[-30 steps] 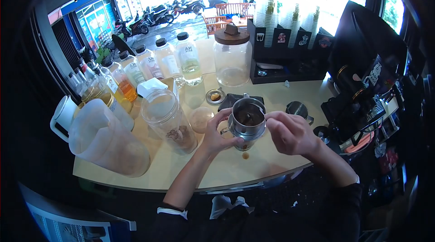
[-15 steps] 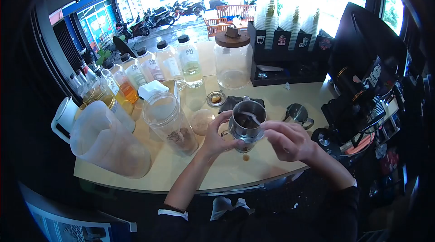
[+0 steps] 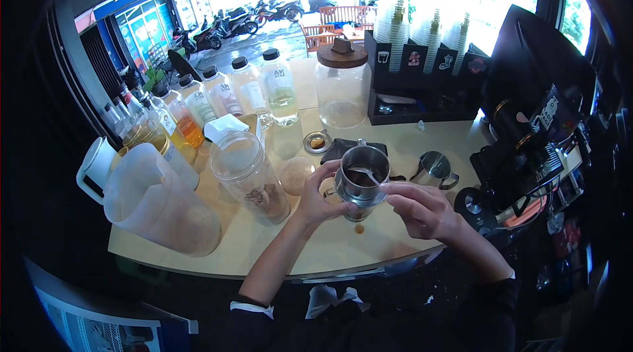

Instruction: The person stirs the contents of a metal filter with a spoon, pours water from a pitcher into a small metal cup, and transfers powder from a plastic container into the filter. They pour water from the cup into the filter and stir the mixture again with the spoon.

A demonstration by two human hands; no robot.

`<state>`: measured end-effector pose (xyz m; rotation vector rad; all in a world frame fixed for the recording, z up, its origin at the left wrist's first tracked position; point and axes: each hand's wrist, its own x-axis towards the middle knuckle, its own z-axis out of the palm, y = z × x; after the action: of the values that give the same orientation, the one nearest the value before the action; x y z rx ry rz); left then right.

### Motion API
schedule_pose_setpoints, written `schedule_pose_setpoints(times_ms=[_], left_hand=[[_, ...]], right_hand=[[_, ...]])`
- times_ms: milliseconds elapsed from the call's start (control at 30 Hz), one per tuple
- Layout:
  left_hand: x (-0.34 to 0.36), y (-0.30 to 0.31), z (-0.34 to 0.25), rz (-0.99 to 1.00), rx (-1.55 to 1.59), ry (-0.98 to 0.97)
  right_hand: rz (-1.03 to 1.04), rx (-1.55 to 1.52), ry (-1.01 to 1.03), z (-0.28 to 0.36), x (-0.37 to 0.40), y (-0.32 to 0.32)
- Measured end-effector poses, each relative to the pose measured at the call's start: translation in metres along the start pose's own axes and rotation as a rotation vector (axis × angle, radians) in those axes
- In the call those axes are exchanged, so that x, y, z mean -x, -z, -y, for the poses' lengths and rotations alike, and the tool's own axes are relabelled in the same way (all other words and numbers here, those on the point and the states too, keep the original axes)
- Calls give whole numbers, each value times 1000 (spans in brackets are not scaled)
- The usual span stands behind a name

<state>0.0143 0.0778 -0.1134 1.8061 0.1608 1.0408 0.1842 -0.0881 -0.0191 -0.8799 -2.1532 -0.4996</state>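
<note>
A steel drip filter cup (image 3: 363, 176) with dark coffee inside sits on a glass on the cream counter (image 3: 330, 246). My left hand (image 3: 316, 197) grips its left side. My right hand (image 3: 422, 210) is to its right and pinches a small spoon (image 3: 370, 177) whose bowl dips into the filter cup. A small brown drop (image 3: 359, 228) lies on the counter just in front of the glass.
To the left stand a clear jar with brown powder (image 3: 249, 177), a big plastic pitcher (image 3: 161, 203) and a row of syrup bottles (image 3: 227, 91). Behind are a wooden-lidded glass jar (image 3: 341, 85), a cup rack (image 3: 422, 55), a small steel jug (image 3: 434, 168) and a black machine (image 3: 534, 121) on the right.
My right hand has drawn slightly down and toward me, and the spoon has shifted inside the filter cup. My left hand stays on the cup.
</note>
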Motion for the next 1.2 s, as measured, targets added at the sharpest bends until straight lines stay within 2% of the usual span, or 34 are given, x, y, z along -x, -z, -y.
schedule_pose_setpoints(times_ms=[133,267,433,600,733,833,900,1000,1133,1200], left_hand=[[1,1,4,12,-12,-5],[0,1,4,5,2,-2],[1,-1,-2,-1,-1,21],[1,0,4,3,4,6],[1,2,5,14,-16,-6],[1,0,1,0,-6,1],[1,0,1,0,-11,8],[0,0,0,-1,3,-3],[0,0,1,-3,10,0],[1,1,2,12,-5,9]], right_hand=[[1,108,-40,-2,2,4],[44,36,25,4,5,-2],[-56,63,-35,-4,8,0],[-18,-20,14,0,6,-3],[-75,25,-100,0,5,-4],[-78,-68,-109,6,3,-4],[-149,-132,-185,2,6,-3],[-129,-115,-267,-1,9,-3],[-105,-165,-209,8,4,2],[-132,-155,-242,5,6,0]])
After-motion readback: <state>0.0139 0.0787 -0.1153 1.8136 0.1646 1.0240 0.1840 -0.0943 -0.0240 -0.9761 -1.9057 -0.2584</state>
